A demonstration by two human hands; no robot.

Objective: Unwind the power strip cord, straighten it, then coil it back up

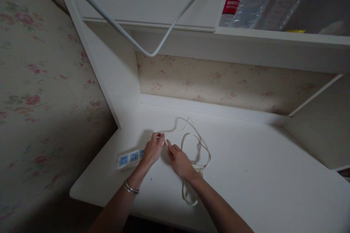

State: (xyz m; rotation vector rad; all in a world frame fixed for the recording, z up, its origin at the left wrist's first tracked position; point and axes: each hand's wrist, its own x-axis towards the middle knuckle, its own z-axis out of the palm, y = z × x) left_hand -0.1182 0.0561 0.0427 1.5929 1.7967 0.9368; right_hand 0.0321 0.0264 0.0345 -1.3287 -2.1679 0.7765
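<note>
Over the white desk, my left hand (154, 148) pinches a cream power cord (205, 147), its fingers closed close to the right end of a power strip (129, 159). That strip is white with blue sockets and lies partly behind my left hand and wrist. My right hand (179, 161) is also closed on the cord, just right of the left hand, with the fingertips nearly meeting. From there the cord runs in loose loops on the desk behind and beneath my right forearm. The exact bit of cord between my fingers is small and partly hidden.
The white desk (246, 189) has a rounded front left corner. Above it, a shelf (279, 35) holds several plastic bottles (255, 2). A thick grey cable (151, 54) hangs in a V in front of the cabinet. Floral wallpaper (41, 98) covers the left wall.
</note>
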